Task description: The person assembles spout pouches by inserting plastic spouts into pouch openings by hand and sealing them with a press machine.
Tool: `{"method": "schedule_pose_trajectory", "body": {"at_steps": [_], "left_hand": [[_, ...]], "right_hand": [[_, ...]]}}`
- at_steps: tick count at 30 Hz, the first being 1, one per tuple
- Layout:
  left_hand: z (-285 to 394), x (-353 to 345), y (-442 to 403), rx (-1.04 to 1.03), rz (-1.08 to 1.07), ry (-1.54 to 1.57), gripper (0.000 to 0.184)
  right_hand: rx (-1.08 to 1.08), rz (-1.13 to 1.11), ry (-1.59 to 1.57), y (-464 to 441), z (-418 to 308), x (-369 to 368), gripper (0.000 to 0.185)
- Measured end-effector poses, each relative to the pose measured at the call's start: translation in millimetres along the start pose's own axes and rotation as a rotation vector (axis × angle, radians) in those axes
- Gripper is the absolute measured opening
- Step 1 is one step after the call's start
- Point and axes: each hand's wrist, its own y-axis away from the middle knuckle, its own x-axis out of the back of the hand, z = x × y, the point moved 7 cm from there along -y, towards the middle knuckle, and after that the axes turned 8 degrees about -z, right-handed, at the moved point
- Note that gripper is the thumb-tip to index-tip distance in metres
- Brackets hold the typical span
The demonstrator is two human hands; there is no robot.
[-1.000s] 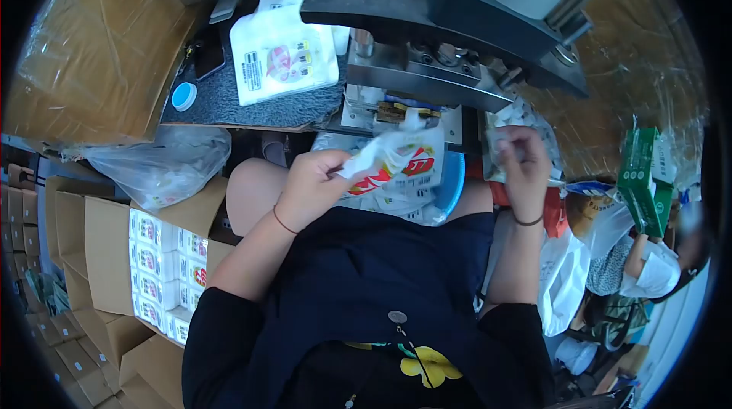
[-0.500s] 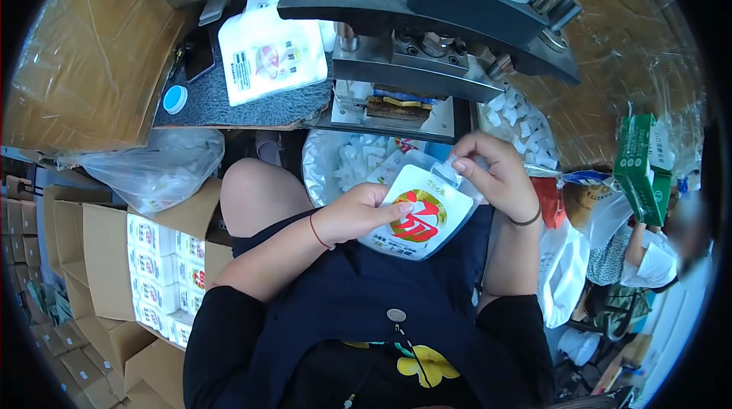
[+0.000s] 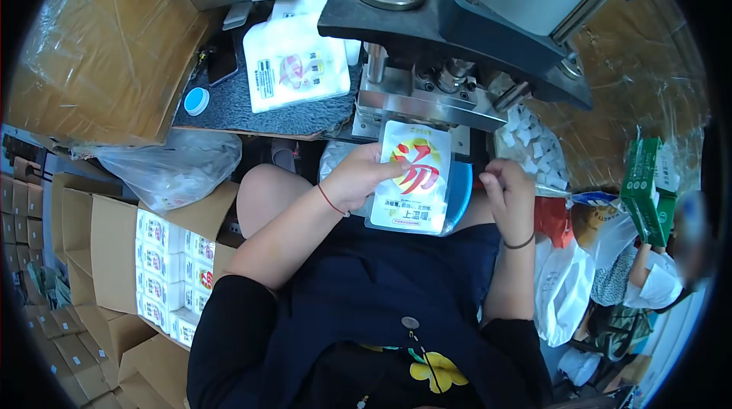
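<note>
My left hand (image 3: 360, 178) grips the left side of a white pouch (image 3: 414, 180) with red characters and a yellow-green design, its thumb across the front. The pouch stands upright just below the press (image 3: 435, 93), its top edge close to the metal base. To the right of the pouch, my right hand (image 3: 507, 192) is raised with its fingers curled together; whether anything small is between them is hidden. Behind the pouch, a blue-rimmed tub (image 3: 460, 194) shows in part. A pile of small white pieces (image 3: 534, 146) lies beyond my right hand.
A stack of white pouches (image 3: 296, 66) lies on the grey mat (image 3: 229, 114), near a blue-topped cap (image 3: 197, 102) and a phone (image 3: 223, 66). An open carton (image 3: 114, 256) of packed pouches stands at left. At far right a person (image 3: 654, 272) holds a green box (image 3: 643, 180).
The pouch has gone up from my lap to the press front and turned more upright. My right hand has let go of its top corner and moved right. The view has shifted slightly.
</note>
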Motion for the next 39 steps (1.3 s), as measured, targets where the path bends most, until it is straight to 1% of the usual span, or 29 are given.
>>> {"method": "schedule_pose_trajectory", "body": {"at_steps": [2, 3, 4, 5, 7, 8, 9, 11, 12, 14, 15, 16, 17, 19, 20, 22, 23, 24, 25, 27, 28, 29, 31, 32, 34, 35, 37, 38, 39], "left_hand": [[34, 34, 9, -0.200, 0.316, -0.407, 0.045], [67, 47, 20, -0.409, 0.450, -0.721, 0.051], [97, 57, 36, -0.581, 0.676, -1.044, 0.056], [127, 54, 55, -0.868, 0.860, -1.483, 0.064], [137, 77, 54, -0.469, 0.966, -2.019, 0.062], [123, 80, 54, -0.392, 0.904, -2.177, 0.060], [106, 80, 60, -0.403, 0.795, -2.167, 0.056], [89, 42, 77, -0.426, 0.556, -2.140, 0.048], [86, 50, 86, -0.433, 0.592, -1.995, 0.045], [85, 68, 102, -0.442, 0.654, -1.696, 0.039], [90, 62, 109, -0.608, 0.646, -1.457, 0.023], [77, 68, 100, -0.559, 0.558, -1.110, 0.020], [61, 68, 89, -0.501, 0.468, -0.765, 0.021], [56, 38, 82, -0.317, 0.389, -1.023, 0.028], [53, 23, 79, -0.225, 0.346, -1.151, 0.032], [38, 4, 67, -0.165, 0.288, -1.108, 0.028], [31, -5, 62, -0.132, 0.257, -1.088, 0.027], [21, -11, 57, -0.021, 0.201, -1.066, 0.027], [8, -10, 52, -0.035, 0.153, -0.927, 0.029], [-24, -5, 41, -0.065, 0.056, -0.649, 0.035], [-21, -26, 42, -0.026, 0.017, -0.455, 0.036], [-30, -29, 39, 0.040, -0.057, -0.419, 0.036], [-43, -41, 37, 0.139, -0.136, -0.329, 0.035], [-47, -44, 36, 0.138, -0.171, -0.300, 0.032], [-54, -46, 32, 0.131, -0.239, -0.250, 0.029], [-53, -41, 29, 0.116, -0.211, -0.213, 0.030], [-47, -28, 24, 0.085, -0.151, -0.137, 0.032], [-37, -23, 21, 0.079, -0.099, -0.104, 0.035], [-28, -17, 17, 0.052, -0.090, -0.076, 0.035]], "right_hand": [[-0.047, -0.072, -0.041, 7, 10, -8, 0.030], [-0.073, -0.111, -0.064, 9, 16, -12, 0.029], [-0.078, -0.120, -0.046, 11, 20, -14, 0.028], [-0.107, -0.066, -0.075, 12, 19, -13, 0.027], [-0.154, 0.050, -0.121, 7, 15, -9, 0.024], [-0.053, 0.123, -0.075, 3, 5, -7, 0.019], [-0.059, 0.054, -0.087, 2, 7, -9, 0.018], [-0.090, -0.077, -0.108, 5, 14, -11, 0.015], [-0.134, -0.094, -0.106, 5, 14, -12, 0.014], [-0.003, -0.079, -0.055, -2, 1, -19, 0.014], [0.059, -0.074, -0.029, -6, -8, -23, 0.014], [0.021, -0.164, -0.133, -10, -11, -34, 0.014], [0.094, -0.181, -0.127, -12, -23, -42, 0.012], [0.212, -0.261, -0.178, -20, -42, -47, 0.011], [0.173, -0.205, -0.226, -25, -44, -42, 0.012], [0.098, -0.091, -0.321, -32, -47, -28, 0.012], [0.022, -0.079, -0.418, -35, -50, -24, 0.015], [0.070, -0.072, -0.348, -39, -56, -24, 0.015], [0.119, -0.065, -0.276, -41, -61, -24, 0.015], [0.176, -0.146, -0.092, -40, -52, -20, 0.017], [0.211, -0.193, -0.001, -40, -49, -18, 0.019], [0.176, -0.268, -0.070, -40, -44, -19, 0.020], [0.093, -0.424, -0.210, -32, -37, -21, 0.022], [0.207, -0.366, -0.244, -28, -32, -19, 0.024], [0.121, -0.172, 0.086, -29, -13, 6, 0.028], [0.079, -0.073, 0.248, -28, -3, 20, 0.031], [-0.161, -0.153, 0.514, -18, 54, 32, 0.037], [-0.118, -0.138, 0.502, -8, 80, 30, 0.037], [-0.125, -0.214, 0.461, -8, 84, 28, 0.036]]}}
